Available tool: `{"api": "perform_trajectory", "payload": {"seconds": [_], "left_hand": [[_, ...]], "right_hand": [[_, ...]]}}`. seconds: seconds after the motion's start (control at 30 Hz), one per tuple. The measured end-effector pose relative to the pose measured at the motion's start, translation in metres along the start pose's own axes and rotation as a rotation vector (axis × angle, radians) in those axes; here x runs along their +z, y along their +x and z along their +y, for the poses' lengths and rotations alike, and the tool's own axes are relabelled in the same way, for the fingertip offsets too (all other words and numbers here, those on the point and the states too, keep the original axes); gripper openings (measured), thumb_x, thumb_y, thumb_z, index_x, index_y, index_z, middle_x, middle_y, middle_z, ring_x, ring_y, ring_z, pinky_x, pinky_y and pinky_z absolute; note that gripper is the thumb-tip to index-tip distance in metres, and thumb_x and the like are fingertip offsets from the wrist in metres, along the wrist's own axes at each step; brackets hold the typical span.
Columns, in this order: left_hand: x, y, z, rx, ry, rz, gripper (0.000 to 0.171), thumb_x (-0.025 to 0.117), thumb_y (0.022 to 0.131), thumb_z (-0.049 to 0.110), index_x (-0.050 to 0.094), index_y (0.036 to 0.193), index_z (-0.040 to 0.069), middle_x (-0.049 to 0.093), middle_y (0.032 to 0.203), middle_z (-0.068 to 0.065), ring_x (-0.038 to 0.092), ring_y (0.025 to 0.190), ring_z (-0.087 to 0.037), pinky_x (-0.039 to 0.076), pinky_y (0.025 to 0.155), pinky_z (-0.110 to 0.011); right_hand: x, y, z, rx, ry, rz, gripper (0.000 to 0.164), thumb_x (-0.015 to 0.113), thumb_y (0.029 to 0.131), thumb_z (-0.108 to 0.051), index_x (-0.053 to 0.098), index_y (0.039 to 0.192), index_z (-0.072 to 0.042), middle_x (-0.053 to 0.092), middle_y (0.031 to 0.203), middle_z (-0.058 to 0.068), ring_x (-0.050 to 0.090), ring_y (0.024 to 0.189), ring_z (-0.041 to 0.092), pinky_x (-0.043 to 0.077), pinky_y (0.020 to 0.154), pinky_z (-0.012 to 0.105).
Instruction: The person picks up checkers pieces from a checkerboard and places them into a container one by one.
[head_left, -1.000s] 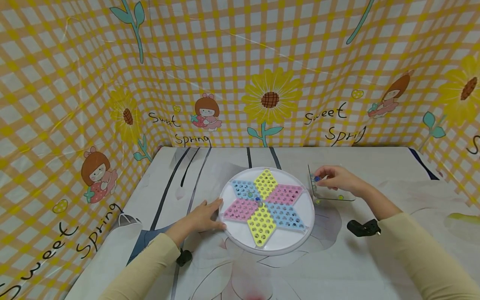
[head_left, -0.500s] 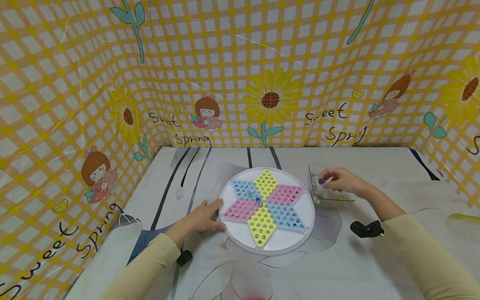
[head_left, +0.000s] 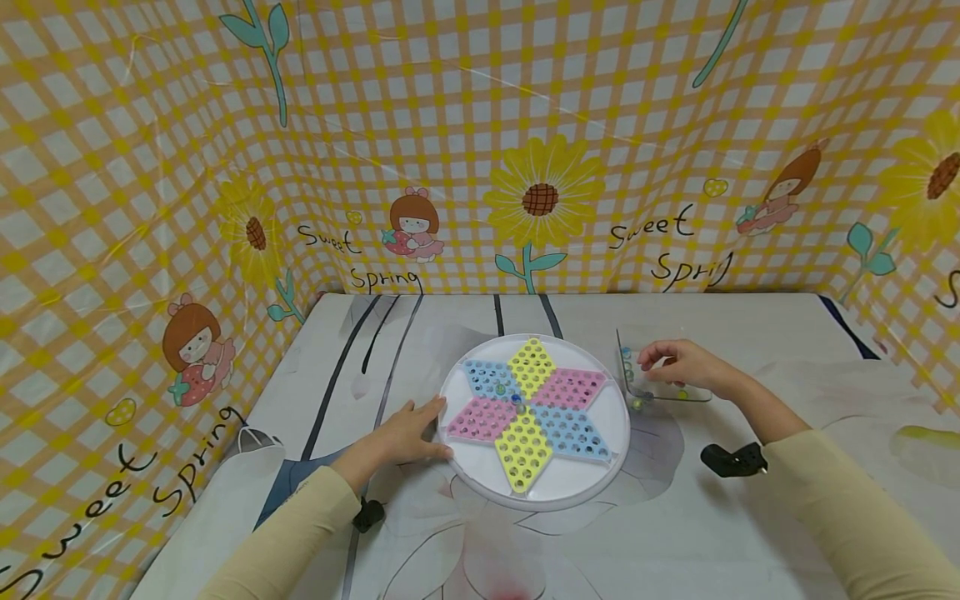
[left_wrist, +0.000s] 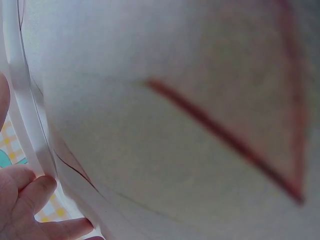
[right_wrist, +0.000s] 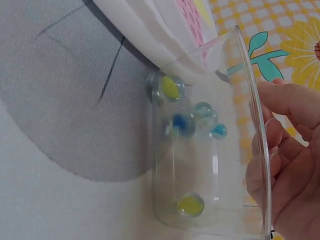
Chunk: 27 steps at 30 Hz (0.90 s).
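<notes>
A person in tan sleeves (head_left: 300, 521) works with both arms extended over a bench (head_left: 720, 550) with a pale patterned cover. The left hand (head_left: 410, 431), its arm angled in from the near left corner, rests against the left edge of a round white Chinese checkers board (head_left: 573, 479), fingers spread and relaxed. The right hand (head_left: 681, 364) is poised palm down over a clear box (right_wrist: 230, 190) just off the board's right edge, fingers loosely curled and empty. Inside the box, a blue marble (right_wrist: 181, 124) shows as a blur near pale blue marbles (right_wrist: 204, 111) on the side closer to the board; a yellow marble (right_wrist: 171, 88) is close by, a second yellow marble (right_wrist: 191, 204) farther off. On the board, a dark blue marble (head_left: 516, 400) sits near the star's center, a green marble (head_left: 500, 389) on the upper-left blue point. Yellow gingham cloth (head_left: 465, 100) hangs beyond the bench's far edge.
</notes>
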<state>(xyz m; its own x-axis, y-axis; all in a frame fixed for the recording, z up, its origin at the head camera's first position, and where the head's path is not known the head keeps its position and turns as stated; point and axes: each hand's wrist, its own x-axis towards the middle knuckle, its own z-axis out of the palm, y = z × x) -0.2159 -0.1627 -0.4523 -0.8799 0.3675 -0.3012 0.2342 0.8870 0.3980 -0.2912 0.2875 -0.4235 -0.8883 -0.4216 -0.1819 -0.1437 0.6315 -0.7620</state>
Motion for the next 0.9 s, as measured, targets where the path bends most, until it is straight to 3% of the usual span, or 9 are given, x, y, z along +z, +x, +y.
{"api": "perform_trajectory", "payload": {"seconds": [0.23, 0.47, 0.6, 0.9], "left_hand": [[-0.001, 0.0, 0.0, -0.002, -0.006, -0.012, 0.089, 0.064, 0.078, 0.052, 0.022, 0.147, 0.014, 0.019, 0.152, -0.003, 0.013, 0.135, -0.047, 0.019, 0.105, -0.06], [0.0, 0.0, -0.001, 0.002, -0.024, -0.015, 0.09, 0.065, 0.078, 0.051, 0.021, 0.147, 0.014, 0.018, 0.152, -0.004, 0.012, 0.134, -0.048, 0.019, 0.106, -0.059], [0.001, 0.001, -0.002, 0.011, -0.022, -0.011, 0.09, 0.065, 0.078, 0.051, 0.021, 0.147, 0.013, 0.018, 0.152, -0.004, 0.012, 0.134, -0.048, 0.019, 0.106, -0.059], [0.0, 0.0, -0.001, 0.011, -0.025, -0.015, 0.09, 0.065, 0.077, 0.051, 0.021, 0.147, 0.014, 0.018, 0.152, -0.004, 0.012, 0.134, -0.047, 0.018, 0.106, -0.06]], "right_hand": [[0.007, 0.003, -0.011, -0.041, -0.01, 0.016, 0.029, 0.061, 0.086, -0.015, 0.055, 0.11, 0.001, 0.056, 0.101, 0.013, 0.046, 0.069, 0.013, 0.042, 0.054, 0.025], [0.028, 0.013, -0.039, -0.08, -0.028, 0.002, 0.03, 0.062, 0.085, -0.014, 0.057, 0.111, 0.0, 0.055, 0.096, 0.009, 0.047, 0.071, 0.016, 0.043, 0.055, 0.024], [0.041, 0.023, -0.051, -0.095, -0.036, -0.034, 0.03, 0.063, 0.085, -0.013, 0.057, 0.112, 0.0, 0.056, 0.095, 0.008, 0.048, 0.077, 0.02, 0.045, 0.062, 0.028], [0.072, 0.04, -0.069, -0.11, 0.009, -0.144, 0.029, 0.062, 0.085, -0.011, 0.057, 0.111, 0.001, 0.055, 0.092, 0.007, 0.049, 0.07, 0.015, 0.049, 0.057, 0.029]]}}
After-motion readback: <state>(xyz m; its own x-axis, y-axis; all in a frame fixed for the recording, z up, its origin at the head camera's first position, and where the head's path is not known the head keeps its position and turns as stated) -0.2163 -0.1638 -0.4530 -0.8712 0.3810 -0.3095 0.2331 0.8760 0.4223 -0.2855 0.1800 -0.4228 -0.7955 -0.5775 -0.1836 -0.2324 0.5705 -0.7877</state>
